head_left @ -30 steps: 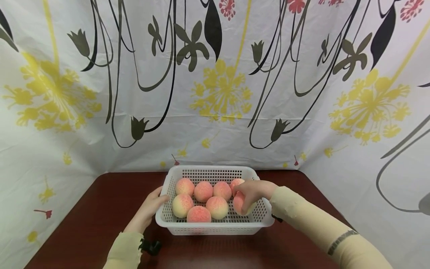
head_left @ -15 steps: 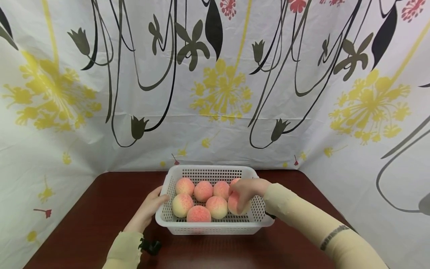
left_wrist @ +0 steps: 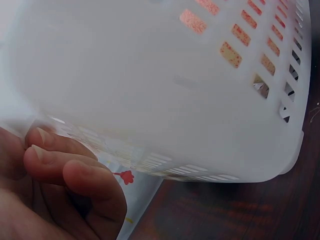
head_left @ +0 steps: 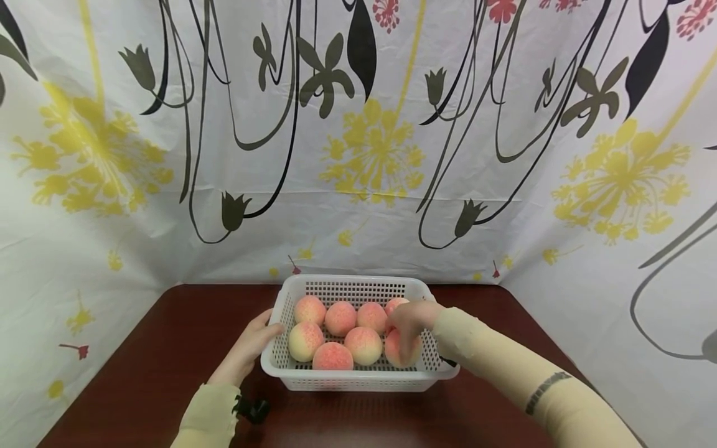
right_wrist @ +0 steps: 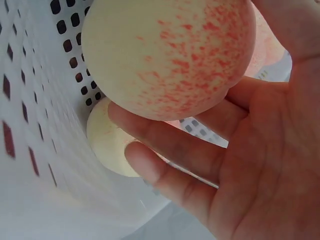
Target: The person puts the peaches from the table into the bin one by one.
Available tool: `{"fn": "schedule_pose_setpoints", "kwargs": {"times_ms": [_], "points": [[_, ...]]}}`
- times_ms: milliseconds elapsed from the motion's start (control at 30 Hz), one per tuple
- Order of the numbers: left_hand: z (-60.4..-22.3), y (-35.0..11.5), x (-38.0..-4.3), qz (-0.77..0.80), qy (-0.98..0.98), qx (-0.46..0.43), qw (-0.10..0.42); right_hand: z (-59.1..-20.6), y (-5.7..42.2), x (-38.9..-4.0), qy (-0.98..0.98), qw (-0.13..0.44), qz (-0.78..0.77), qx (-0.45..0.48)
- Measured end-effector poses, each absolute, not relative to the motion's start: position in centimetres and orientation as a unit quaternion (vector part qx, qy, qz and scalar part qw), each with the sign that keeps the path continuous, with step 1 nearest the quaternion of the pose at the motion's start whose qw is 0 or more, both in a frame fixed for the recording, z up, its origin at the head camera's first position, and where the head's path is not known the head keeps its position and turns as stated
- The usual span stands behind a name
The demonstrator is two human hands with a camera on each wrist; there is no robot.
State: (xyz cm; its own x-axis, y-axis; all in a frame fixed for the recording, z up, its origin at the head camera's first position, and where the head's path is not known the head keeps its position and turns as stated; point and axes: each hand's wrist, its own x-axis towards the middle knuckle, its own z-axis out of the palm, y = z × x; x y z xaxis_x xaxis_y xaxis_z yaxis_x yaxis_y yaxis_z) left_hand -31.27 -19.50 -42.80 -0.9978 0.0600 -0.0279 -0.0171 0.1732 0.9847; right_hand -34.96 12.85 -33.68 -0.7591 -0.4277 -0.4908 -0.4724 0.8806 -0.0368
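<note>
A white plastic basket (head_left: 358,375) with perforated walls stands on the table and holds several pink and cream peaches (head_left: 364,346). At the basket's left end, my left hand (head_left: 250,346) grips the rim, thumb over the edge; in the left wrist view its fingers (left_wrist: 95,182) curl beneath the rim. Inside the right end, my right hand (head_left: 413,320) holds a peach (head_left: 396,354) at the front right. The right wrist view shows this peach (right_wrist: 170,50) large and close, with fingers (right_wrist: 185,145) along its underside. A second peach (right_wrist: 112,142) lies behind those fingers.
The dark red-brown table (head_left: 185,348) extends on both sides of the basket. A white flowered curtain (head_left: 358,236) hangs behind and along both sides. A black strap with a small device (head_left: 252,409) sits at the left wrist.
The peach under my right hand first shifted left, then slightly right and toward the basket's front. My right hand moved left with it. My left hand has stayed on the rim.
</note>
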Motion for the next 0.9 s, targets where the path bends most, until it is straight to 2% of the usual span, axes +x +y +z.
{"fn": "schedule_pose_setpoints", "kwargs": {"times_ms": [233, 500, 733, 900], "points": [[-42.8, -19.5, -31.3, 0.640, 0.768, 0.021, 0.028, -34.0, 12.8, -35.1, 0.941, 0.257, 0.064, -0.210], [-42.5, -19.6, -31.0, 0.644, 0.764, 0.025, 0.030, -35.3, 12.8, -36.5, 0.938, 0.249, 0.092, -0.223], [-42.5, -19.7, -31.0, 0.644, 0.764, 0.023, 0.034, -34.8, 12.4, -35.6, 0.944, 0.230, 0.090, -0.219], [-42.4, -19.7, -31.1, 0.642, 0.766, 0.021, 0.039, -34.9, 12.3, -35.5, 0.943, 0.240, 0.068, -0.220]]}}
